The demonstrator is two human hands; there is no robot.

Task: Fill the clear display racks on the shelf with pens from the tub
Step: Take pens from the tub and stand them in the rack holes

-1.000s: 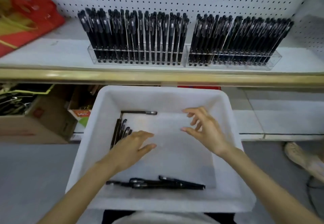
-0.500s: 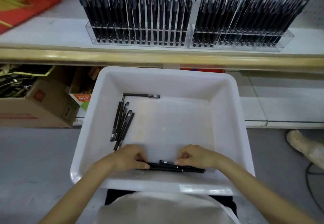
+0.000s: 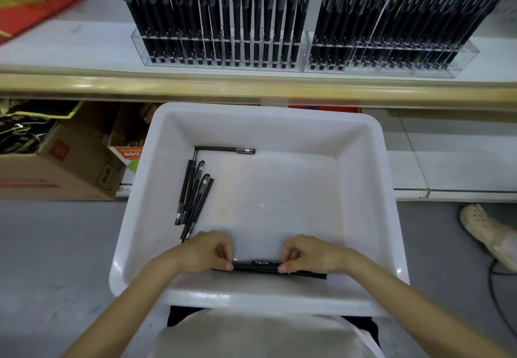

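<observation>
A white tub point(image 3: 389, 189) sits in front of me below the shelf. A bundle of black pens point(image 3: 257, 266) lies along its near wall. My left hand point(image 3: 205, 251) pinches the bundle's left end and my right hand point(image 3: 305, 254) pinches its right part, fingers curled. Several more pens point(image 3: 193, 195) lie at the tub's left side, and a single pen point(image 3: 223, 149) lies across near the far wall. On the shelf stand two clear racks, the left rack point(image 3: 218, 52) and the right rack point(image 3: 391, 58), both full of upright black pens.
The shelf's yellow front edge point(image 3: 251, 89) runs above the tub. A cardboard box point(image 3: 56, 173) stands on the floor to the left, and a red bag point(image 3: 33, 2) lies on the shelf at upper left. A person's shoe point(image 3: 486, 231) is at the right.
Both hands dropped from mid-tub to the near wall and closed on the pen bundle, then drew closer together. My view has tipped down and moved nearer the shelf.
</observation>
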